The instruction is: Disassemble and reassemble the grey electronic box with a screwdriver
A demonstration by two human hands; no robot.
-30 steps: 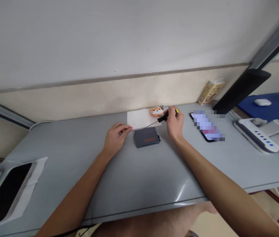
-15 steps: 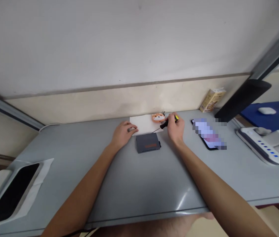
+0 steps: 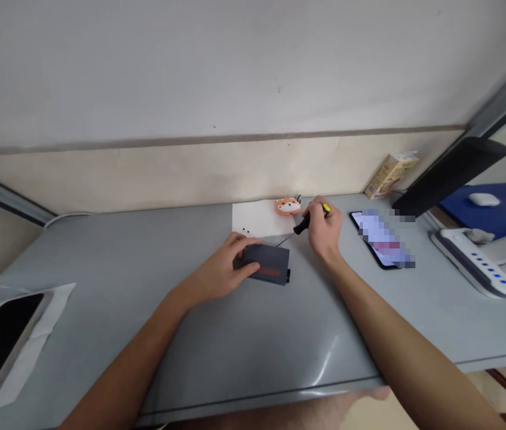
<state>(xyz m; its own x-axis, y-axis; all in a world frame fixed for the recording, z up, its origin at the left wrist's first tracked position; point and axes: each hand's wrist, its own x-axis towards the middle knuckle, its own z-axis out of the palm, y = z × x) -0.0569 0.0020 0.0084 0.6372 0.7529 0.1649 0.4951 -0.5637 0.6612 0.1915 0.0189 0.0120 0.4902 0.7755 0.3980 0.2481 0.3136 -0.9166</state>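
Observation:
My left hand (image 3: pixel 230 266) grips the left end of a flat dark grey box (image 3: pixel 273 261) with vent slots along its near edge and reddish print on top. A screwdriver (image 3: pixel 303 224) with a black and yellow handle is held in my right hand (image 3: pixel 324 230). Its thin shaft slants down to the left, and the tip is at the far edge of the box; whether it touches I cannot tell. Behind the box lies a white sheet of paper (image 3: pixel 257 220) with a few tiny dark pieces, probably screws, at its near left part. An orange animal-face case (image 3: pixel 288 206) rests on the paper's far right.
To the right lie a phone (image 3: pixel 380 242) and a white power strip (image 3: pixel 481 263) with plugs. A carton (image 3: pixel 391 175) and a black upright slab (image 3: pixel 452 179) stand by the wall. At the far left, a black-screened device (image 3: pixel 2 340) lies on white paper.
My left hand has come from the paper to the box and taken hold of its left end. The dark pieces now show on the paper. My right hand keeps the screwdriver at the box.

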